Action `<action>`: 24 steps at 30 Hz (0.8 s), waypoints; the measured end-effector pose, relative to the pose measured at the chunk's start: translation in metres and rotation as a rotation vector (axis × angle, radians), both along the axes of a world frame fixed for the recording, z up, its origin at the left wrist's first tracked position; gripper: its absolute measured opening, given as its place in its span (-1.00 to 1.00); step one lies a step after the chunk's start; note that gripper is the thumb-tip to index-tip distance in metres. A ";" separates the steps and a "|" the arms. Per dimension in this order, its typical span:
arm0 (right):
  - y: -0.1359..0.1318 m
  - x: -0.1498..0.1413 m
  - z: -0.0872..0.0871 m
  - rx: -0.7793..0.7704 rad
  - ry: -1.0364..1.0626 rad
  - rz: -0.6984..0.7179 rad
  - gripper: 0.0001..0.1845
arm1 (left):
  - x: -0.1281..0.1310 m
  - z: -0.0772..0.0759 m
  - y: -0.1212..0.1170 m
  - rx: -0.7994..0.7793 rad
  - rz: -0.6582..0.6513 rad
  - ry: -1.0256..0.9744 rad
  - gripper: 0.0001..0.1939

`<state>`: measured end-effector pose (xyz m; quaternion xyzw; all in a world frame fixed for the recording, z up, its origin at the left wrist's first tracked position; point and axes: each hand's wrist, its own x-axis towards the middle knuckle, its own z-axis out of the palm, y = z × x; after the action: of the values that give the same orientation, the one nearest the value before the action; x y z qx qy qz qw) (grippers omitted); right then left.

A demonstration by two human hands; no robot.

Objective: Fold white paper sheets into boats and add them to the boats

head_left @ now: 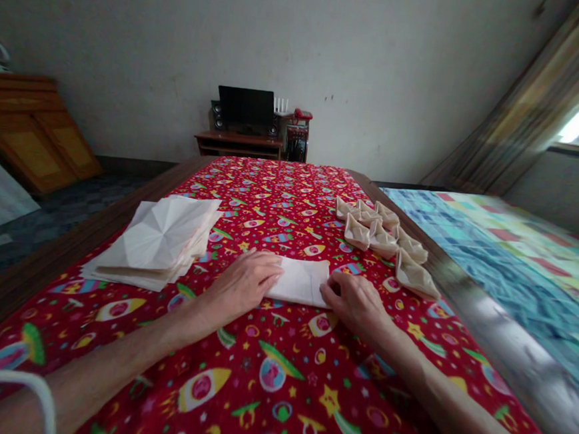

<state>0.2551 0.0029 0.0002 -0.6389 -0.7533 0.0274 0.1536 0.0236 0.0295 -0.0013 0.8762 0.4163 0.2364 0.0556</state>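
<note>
A folded white paper [300,280] lies on the red rocket-print tablecloth [267,376] in front of me. My left hand [244,282] lies flat on the paper's left edge, fingers stretched out and pressing down. My right hand [356,301] rests at the paper's right edge with its fingers curled against the fold, pinching the edge. A stack of creased white paper sheets [160,240] sits to the left of my left hand. Several folded paper boats [385,238] lie in a cluster to the right, beyond my right hand.
The table's dark wooden edge [56,252] runs along the left. A bed with a blue patchwork cover [506,261] adjoins the right side. A small desk with a monitor [245,110] stands at the far wall, a wooden cabinet [35,130] at the left.
</note>
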 end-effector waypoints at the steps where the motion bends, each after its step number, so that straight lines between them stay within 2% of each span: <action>1: 0.000 0.000 -0.001 0.005 -0.006 -0.003 -0.74 | 0.004 0.000 -0.002 -0.004 -0.032 0.029 -0.74; 5: 0.000 0.002 -0.005 0.044 -0.029 0.013 -0.75 | 0.018 -0.003 -0.017 0.018 -0.086 0.122 -0.67; 9: 0.003 0.003 -0.008 0.066 -0.034 0.018 -0.75 | 0.021 -0.007 -0.028 0.057 -0.096 0.149 -0.62; 24: 0.005 0.003 -0.004 0.023 0.013 0.017 -0.71 | 0.021 -0.005 -0.032 0.021 -0.140 0.258 -0.58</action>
<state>0.2577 0.0075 -0.0038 -0.6305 -0.7579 0.0242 0.1655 0.0450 -0.0026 -0.0066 0.9267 0.3554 0.1218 0.0088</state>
